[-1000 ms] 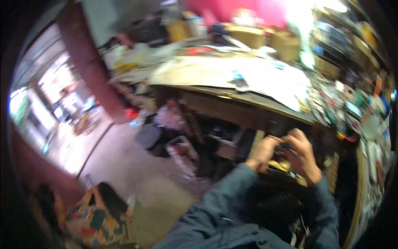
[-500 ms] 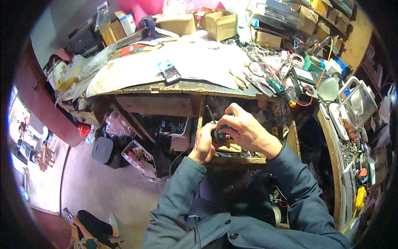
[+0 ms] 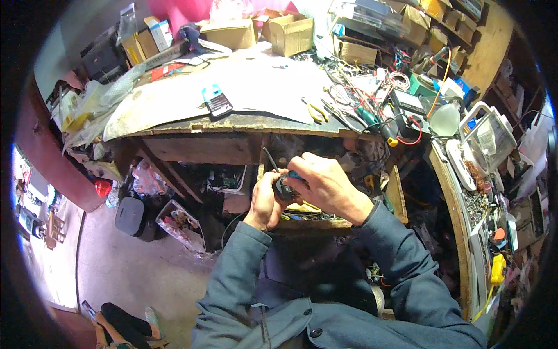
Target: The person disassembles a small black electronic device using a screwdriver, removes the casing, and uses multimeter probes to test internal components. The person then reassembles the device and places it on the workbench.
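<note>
1. Left hand [image 3: 265, 203]: we see its fingers wrapped around a small dark device [image 3: 285, 189], with a thin dark rod [image 3: 271, 158] slanting up and leftward beside the thumb
2. Right hand [image 3: 328, 187]: we find its curled fingers closed on the upper right side of the same device; what its blue-green patch belongs to, we cannot tell
3. Position of the device: we locate it between the two hands, over an open wooden drawer [image 3: 319, 224] and in front of the worktop [image 3: 232, 124]
4. Surface: we note a pale sheet [image 3: 267, 81] bearing a dark-and-blue packet [image 3: 219, 104], with yellow-handled pliers [image 3: 317, 113] near the front edge and tangled cables [image 3: 398, 79] farther right
</note>
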The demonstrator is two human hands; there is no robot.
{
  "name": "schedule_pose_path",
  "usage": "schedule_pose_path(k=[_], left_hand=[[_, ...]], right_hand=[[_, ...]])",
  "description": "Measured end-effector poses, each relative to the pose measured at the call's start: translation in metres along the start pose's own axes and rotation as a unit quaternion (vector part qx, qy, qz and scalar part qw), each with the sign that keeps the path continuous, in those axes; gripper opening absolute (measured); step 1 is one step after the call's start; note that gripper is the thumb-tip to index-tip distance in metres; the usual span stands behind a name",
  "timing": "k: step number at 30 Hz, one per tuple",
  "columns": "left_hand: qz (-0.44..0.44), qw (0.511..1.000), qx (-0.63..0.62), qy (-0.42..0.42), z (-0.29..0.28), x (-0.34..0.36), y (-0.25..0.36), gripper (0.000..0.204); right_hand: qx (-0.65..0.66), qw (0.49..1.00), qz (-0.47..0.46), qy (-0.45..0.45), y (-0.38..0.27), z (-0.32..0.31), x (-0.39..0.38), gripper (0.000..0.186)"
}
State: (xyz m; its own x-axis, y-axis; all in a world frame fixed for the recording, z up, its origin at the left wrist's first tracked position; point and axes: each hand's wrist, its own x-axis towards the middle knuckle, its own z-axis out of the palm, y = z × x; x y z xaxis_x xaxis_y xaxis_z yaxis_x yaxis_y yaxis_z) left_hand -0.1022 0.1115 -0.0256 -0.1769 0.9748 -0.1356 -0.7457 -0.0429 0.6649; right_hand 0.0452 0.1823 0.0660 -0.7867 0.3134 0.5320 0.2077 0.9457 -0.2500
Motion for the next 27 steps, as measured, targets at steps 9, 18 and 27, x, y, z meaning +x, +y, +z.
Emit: schedule_pose_path(k=[9, 18, 27], left_hand=[[0.006, 1.0, 0.013, 0.011, 0.008, -0.005, 0.001, 0.033], [0.008, 0.999, 0.026, -0.023, 0.0, -0.003, 0.001, 0.029], [0.035, 0.999, 0.019, 0.005, 0.005, -0.005, 0.003, 0.034]], right_hand=[[-0.072, 0.996, 0.043, -0.029, -0.013, -0.001, 0.003, 0.025], [0.012, 0.999, 0.014, -0.034, -0.006, 0.001, 0.003, 0.019], [0.147, 0.983, 0.084, 0.077, -0.005, 0.009, 0.0, 0.027]])
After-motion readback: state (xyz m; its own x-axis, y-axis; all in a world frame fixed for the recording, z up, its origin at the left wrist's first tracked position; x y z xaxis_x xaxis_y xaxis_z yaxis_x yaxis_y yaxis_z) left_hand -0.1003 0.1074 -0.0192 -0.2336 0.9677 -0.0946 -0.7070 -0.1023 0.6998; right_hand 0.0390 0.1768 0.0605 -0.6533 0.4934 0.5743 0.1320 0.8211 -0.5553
